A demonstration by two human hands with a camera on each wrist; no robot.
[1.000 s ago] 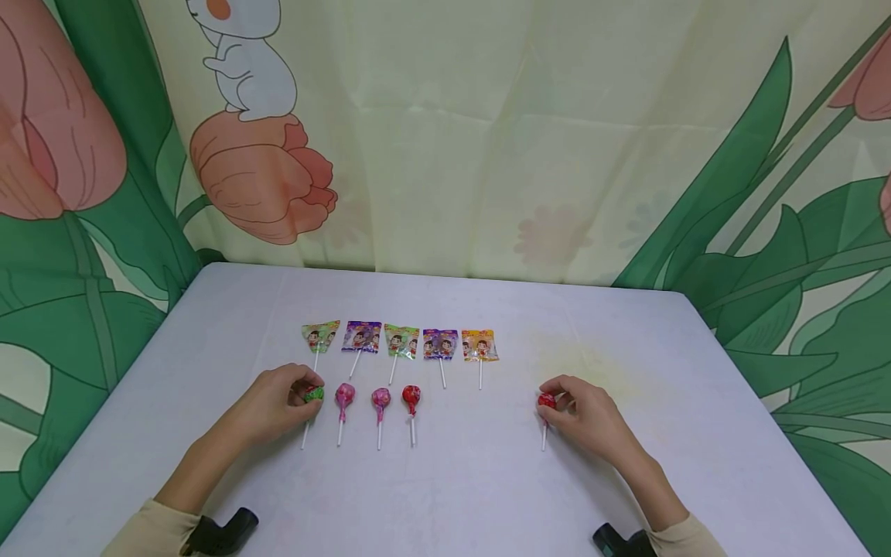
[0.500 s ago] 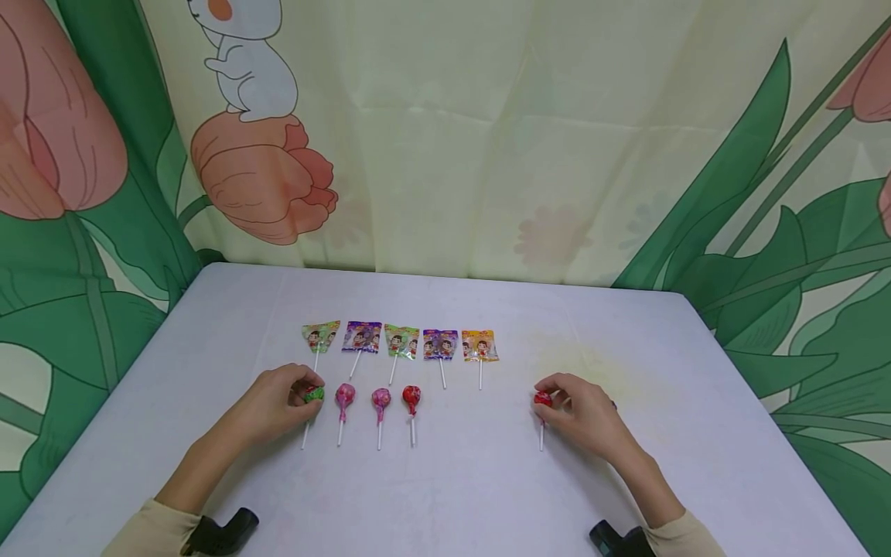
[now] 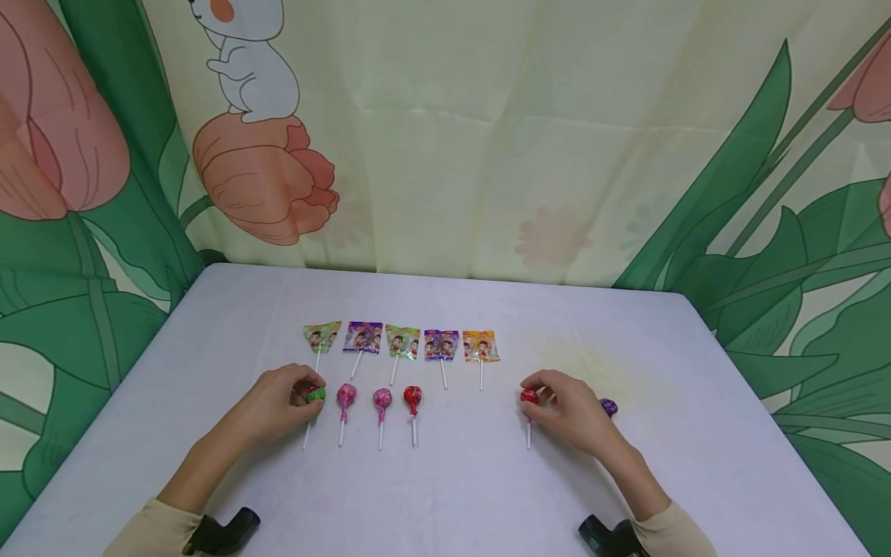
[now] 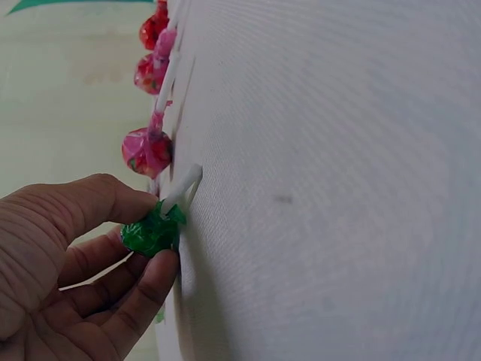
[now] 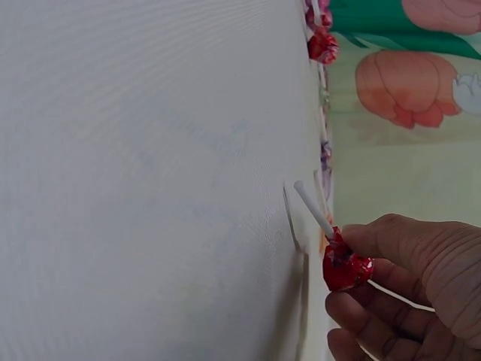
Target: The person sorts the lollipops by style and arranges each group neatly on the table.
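My left hand (image 3: 281, 402) pinches the round head of a green-wrapped lollipop (image 4: 150, 232) between thumb and fingers, at the left end of a row on the table. Beside it lie two pink lollipops (image 3: 346, 395) and a red lollipop (image 3: 413, 396), sticks toward me. On the right, my right hand (image 3: 571, 410) pinches another red-wrapped lollipop (image 5: 346, 267) by its head, its white stick pointing toward me. A purple lollipop (image 3: 609, 406) lies just behind that hand, its stick hidden by the wrist.
Several flat-packet lollipops form a back row, from a green packet (image 3: 322, 337) at left to an orange packet (image 3: 480, 346) at right. The white-covered table (image 3: 459, 495) ends at a curtain (image 3: 445, 155) printed with flowers and leaves.
My right hand has moved left with the red lollipop, and the purple lollipop behind it has come into view. My left hand has stayed in place on the green lollipop.
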